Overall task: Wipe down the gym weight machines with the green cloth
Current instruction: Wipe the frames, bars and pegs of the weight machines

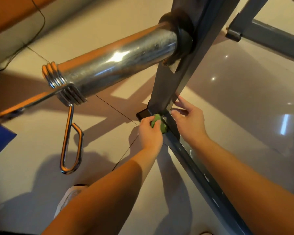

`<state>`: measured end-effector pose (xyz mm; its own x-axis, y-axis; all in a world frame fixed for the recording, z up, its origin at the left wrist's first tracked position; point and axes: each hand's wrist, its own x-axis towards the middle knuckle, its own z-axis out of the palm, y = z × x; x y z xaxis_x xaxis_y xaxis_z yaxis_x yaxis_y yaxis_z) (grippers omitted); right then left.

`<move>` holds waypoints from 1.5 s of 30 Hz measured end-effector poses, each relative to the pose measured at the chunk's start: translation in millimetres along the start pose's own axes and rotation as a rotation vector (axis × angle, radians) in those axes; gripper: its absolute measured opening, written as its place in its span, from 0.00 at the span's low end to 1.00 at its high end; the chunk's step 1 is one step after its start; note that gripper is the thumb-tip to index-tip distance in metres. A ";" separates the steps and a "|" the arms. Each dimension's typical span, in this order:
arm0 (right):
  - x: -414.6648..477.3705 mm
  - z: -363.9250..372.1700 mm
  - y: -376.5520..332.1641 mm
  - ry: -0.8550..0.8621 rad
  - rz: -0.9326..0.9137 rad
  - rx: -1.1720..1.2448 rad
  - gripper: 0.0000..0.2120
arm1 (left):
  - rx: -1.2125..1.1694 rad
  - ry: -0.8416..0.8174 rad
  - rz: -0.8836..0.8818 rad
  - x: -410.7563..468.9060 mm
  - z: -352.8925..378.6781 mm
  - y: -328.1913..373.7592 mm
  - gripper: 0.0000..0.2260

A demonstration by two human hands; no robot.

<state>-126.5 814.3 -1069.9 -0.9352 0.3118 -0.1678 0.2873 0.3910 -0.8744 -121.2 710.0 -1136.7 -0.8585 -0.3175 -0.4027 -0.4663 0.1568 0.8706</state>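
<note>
A grey steel upright (pixel 170 85) of the weight machine comes down to meet a grey floor rail (pixel 199 168) low in the middle. My left hand (pixel 149 133) grips the bunched green cloth (pixel 158 122) and presses it against that joint, beside a black end cap (pixel 143 114). On the rail's other side my right hand (pixel 188 121) touches the base of the upright, its index finger stretched along the metal and the other fingers loosely bent.
A thick chrome weight sleeve (pixel 115 63) juts left from the upright, with a spring collar clip (pixel 64 85) whose handle loop (pixel 71 146) hangs down. Glossy tile floor (pixel 244 92) lies all round. More grey frame (pixel 268 33) stands top right. My shoe (pixel 70 197) shows below.
</note>
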 end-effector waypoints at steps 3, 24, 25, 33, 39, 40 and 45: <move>-8.2 -1.1 7.8 -0.042 0.050 -0.032 0.22 | 0.008 0.092 -0.028 4.3 -18.3 -9.3 0.10; 2.7 -2.0 81.8 -0.187 -0.162 -0.599 0.10 | 0.102 -0.171 -0.197 53.6 29.6 -10.0 0.15; -5.7 -13.1 87.4 -0.202 -0.172 -0.604 0.10 | 0.099 -0.175 -0.204 55.0 29.7 -10.8 0.15; -31.1 -36.7 103.2 -0.203 -0.186 -0.695 0.09 | 0.040 -0.194 -0.284 62.2 27.6 -20.2 0.13; 33.3 13.5 74.2 -0.139 -0.218 -0.681 0.10 | 0.031 -0.166 -0.333 59.0 30.0 -14.1 0.13; 27.5 9.1 74.9 -0.150 -0.219 -0.667 0.10 | 0.017 -0.163 -0.346 58.7 30.5 -13.9 0.13; -53.3 -68.8 117.3 -0.240 -0.039 -0.566 0.07 | -0.010 -0.176 -0.378 54.4 30.4 -7.8 0.11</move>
<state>-28.7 903.2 -1132.2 -0.9489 0.1100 -0.2958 0.2555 0.8180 -0.5154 -170.7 720.0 -1173.9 -0.6513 -0.1860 -0.7357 -0.7541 0.0504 0.6548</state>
